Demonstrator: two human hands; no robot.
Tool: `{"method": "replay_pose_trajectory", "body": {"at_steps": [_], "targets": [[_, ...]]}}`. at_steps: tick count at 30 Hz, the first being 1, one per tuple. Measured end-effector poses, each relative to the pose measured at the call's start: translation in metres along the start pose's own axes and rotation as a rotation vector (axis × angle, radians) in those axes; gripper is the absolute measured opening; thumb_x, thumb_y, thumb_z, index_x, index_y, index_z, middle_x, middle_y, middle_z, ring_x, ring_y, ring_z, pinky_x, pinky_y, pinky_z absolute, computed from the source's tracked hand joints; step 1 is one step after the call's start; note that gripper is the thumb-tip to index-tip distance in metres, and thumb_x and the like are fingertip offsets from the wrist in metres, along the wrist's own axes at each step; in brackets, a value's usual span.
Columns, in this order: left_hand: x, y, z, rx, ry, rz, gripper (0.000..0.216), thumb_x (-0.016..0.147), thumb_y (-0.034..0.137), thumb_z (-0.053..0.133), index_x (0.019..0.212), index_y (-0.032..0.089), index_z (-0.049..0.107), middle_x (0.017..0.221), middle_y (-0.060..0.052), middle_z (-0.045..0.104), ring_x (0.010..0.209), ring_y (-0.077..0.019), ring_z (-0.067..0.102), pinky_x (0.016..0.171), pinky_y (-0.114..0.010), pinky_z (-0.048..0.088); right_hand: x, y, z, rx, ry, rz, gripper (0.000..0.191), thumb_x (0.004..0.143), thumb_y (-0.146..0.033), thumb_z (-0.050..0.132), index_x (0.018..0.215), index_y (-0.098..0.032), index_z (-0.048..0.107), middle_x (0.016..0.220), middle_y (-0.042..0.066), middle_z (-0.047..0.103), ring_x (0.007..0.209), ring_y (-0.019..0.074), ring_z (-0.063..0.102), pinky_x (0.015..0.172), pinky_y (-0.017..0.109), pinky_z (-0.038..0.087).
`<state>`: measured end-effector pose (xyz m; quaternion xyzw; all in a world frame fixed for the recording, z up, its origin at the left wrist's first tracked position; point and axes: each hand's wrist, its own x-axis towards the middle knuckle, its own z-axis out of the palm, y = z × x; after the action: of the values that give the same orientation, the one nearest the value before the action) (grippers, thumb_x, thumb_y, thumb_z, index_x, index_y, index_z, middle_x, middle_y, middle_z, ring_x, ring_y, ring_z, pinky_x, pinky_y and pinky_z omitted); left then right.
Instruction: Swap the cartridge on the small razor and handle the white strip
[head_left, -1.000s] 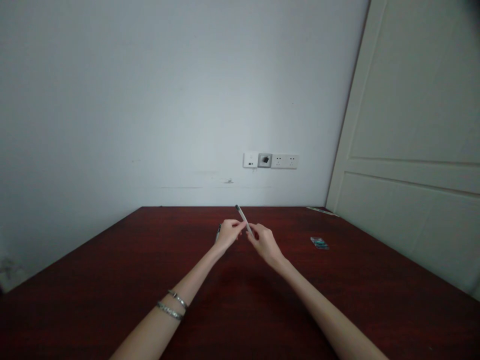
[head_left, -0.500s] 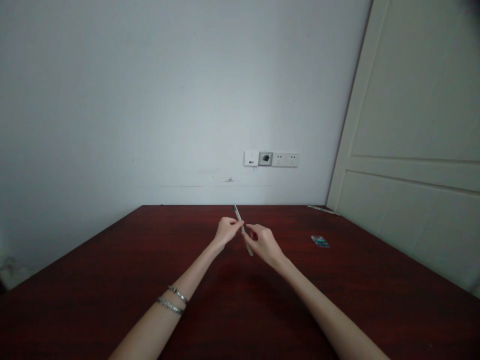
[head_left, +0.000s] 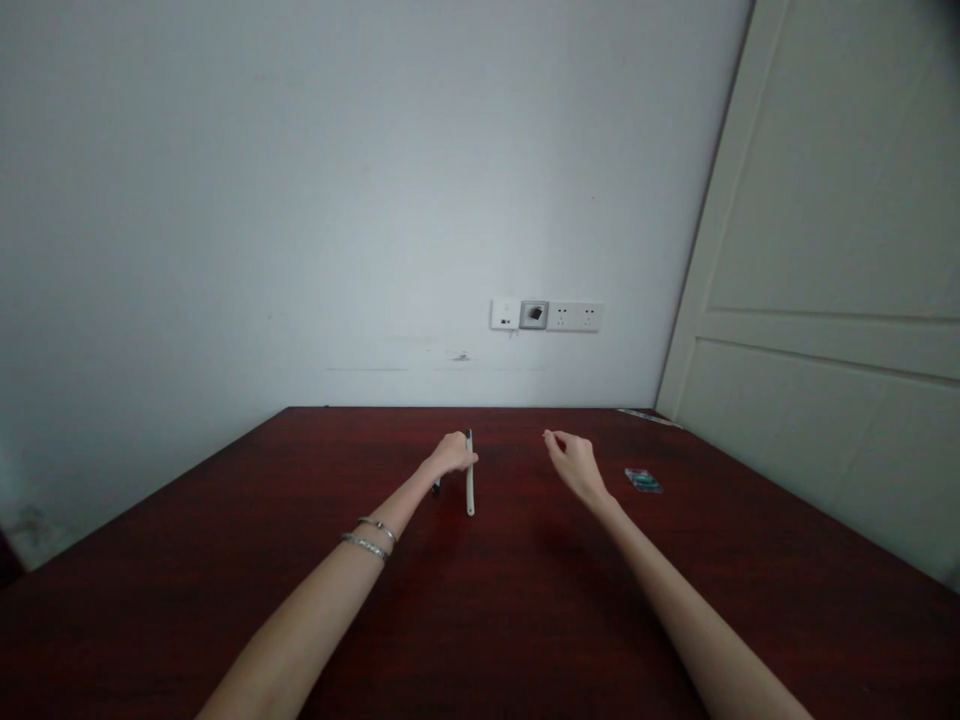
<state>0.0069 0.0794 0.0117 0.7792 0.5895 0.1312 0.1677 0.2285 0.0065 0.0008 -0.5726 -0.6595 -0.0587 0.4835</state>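
A slim white stick [head_left: 470, 492] with a dark upper end and a small hole near its lower end stands out from my left hand [head_left: 451, 453]. The fingers are closed around it, and the thumb crosses it. Below that wrist shows a small dark piece [head_left: 436, 487]; whether it lies on the table or hangs from the hand I cannot tell. My right hand [head_left: 576, 462] is off to the right, apart from the stick, with fingers curled and the fingertips pinched together. Anything between those fingertips is too small to make out.
A dark red wooden table [head_left: 480, 620] runs up to a pale wall. A small clear-and-teal packet [head_left: 643, 481] lies right of my right hand. At the far right corner is a thin pale strip [head_left: 649, 418]. Wall sockets [head_left: 574, 317] sit above the table's back edge.
My right hand has left the stick and moved right. The stick has turned from slanted to nearly straight in my left hand, and a small dark piece now shows under that hand.
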Motion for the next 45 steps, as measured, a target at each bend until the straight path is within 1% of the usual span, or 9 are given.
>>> {"method": "replay_pose_trajectory", "body": {"at_steps": [4,9,12,19,26,35,40,43,45], "targets": [[0.011,-0.002,0.002,0.053,-0.046,-0.01,0.016,0.065,0.023,0.056,0.059,0.01,0.062,0.06,-0.009,0.064,0.048,-0.0138,0.058,0.045,-0.02,0.042,-0.001,0.003,0.004,-0.022,-0.024,0.01,0.045,0.087,-0.04,0.035,0.055,-0.015,0.054,0.052,0.003,0.055,0.048,0.0116,0.045,0.052,0.024,0.029],[0.022,-0.001,0.007,0.113,-0.026,-0.033,0.013,0.063,0.021,0.059,0.061,0.009,0.064,0.063,-0.012,0.065,0.058,-0.0184,0.063,0.052,-0.022,0.045,-0.003,0.004,0.007,-0.027,-0.051,0.012,0.046,0.086,-0.041,0.034,0.053,-0.016,0.053,0.051,0.003,0.054,0.047,0.012,0.045,0.051,0.025,0.029],[0.029,0.0,0.01,0.125,-0.022,-0.047,0.013,0.062,0.021,0.061,0.066,0.01,0.065,0.069,-0.014,0.067,0.065,-0.0208,0.065,0.055,-0.023,0.046,-0.004,0.006,0.008,-0.035,-0.069,0.007,0.047,0.087,-0.042,0.033,0.053,-0.016,0.053,0.05,0.004,0.054,0.048,0.0131,0.046,0.051,0.025,0.029],[0.043,-0.004,0.015,0.163,-0.002,-0.066,0.029,0.061,0.025,0.065,0.087,0.011,0.066,0.097,-0.018,0.066,0.088,-0.0256,0.064,0.067,-0.024,0.047,-0.005,0.009,0.011,-0.039,-0.094,0.01,0.05,0.086,-0.045,0.032,0.054,-0.016,0.057,0.05,0.006,0.055,0.048,0.0146,0.048,0.05,0.025,0.03],[0.042,-0.007,0.018,0.186,0.003,-0.065,0.036,0.063,0.026,0.064,0.096,0.01,0.065,0.106,-0.02,0.063,0.096,-0.0297,0.061,0.072,-0.027,0.047,-0.007,0.005,0.011,-0.051,-0.121,0.032,0.047,0.086,-0.042,0.034,0.049,-0.018,0.049,0.047,0.003,0.05,0.044,0.0119,0.041,0.049,0.025,0.026],[0.037,-0.005,0.018,0.171,0.003,-0.072,0.039,0.063,0.026,0.065,0.099,0.01,0.063,0.107,-0.021,0.062,0.096,-0.0308,0.061,0.069,-0.028,0.048,-0.007,0.007,0.011,-0.054,-0.132,0.028,0.048,0.085,-0.042,0.035,0.046,-0.017,0.049,0.044,0.002,0.049,0.042,0.0121,0.041,0.048,0.025,0.027],[0.032,-0.004,0.012,0.126,0.044,-0.074,0.035,0.065,0.028,0.064,0.095,0.009,0.064,0.105,-0.021,0.063,0.096,-0.0306,0.061,0.068,-0.027,0.047,-0.005,0.008,0.009,-0.046,-0.122,0.035,0.048,0.085,-0.042,0.035,0.048,-0.017,0.053,0.045,0.003,0.051,0.043,0.013,0.045,0.048,0.025,0.029],[0.029,-0.004,0.001,0.072,0.092,-0.058,0.029,0.067,0.028,0.062,0.089,0.009,0.065,0.101,-0.021,0.064,0.094,-0.0273,0.062,0.066,-0.023,0.046,0.003,0.009,-0.001,-0.004,-0.113,0.049,0.045,0.083,-0.041,0.037,0.056,-0.015,0.061,0.049,0.005,0.057,0.047,0.0143,0.05,0.049,0.024,0.034],[0.026,-0.003,-0.009,0.018,0.117,-0.034,0.025,0.071,0.029,0.058,0.083,0.009,0.066,0.093,-0.019,0.066,0.086,-0.0231,0.064,0.062,-0.021,0.044,0.01,0.012,-0.013,0.022,-0.098,0.068,0.039,0.08,-0.04,0.041,0.067,-0.014,0.067,0.058,0.006,0.064,0.053,0.0163,0.056,0.053,0.024,0.039]]}}
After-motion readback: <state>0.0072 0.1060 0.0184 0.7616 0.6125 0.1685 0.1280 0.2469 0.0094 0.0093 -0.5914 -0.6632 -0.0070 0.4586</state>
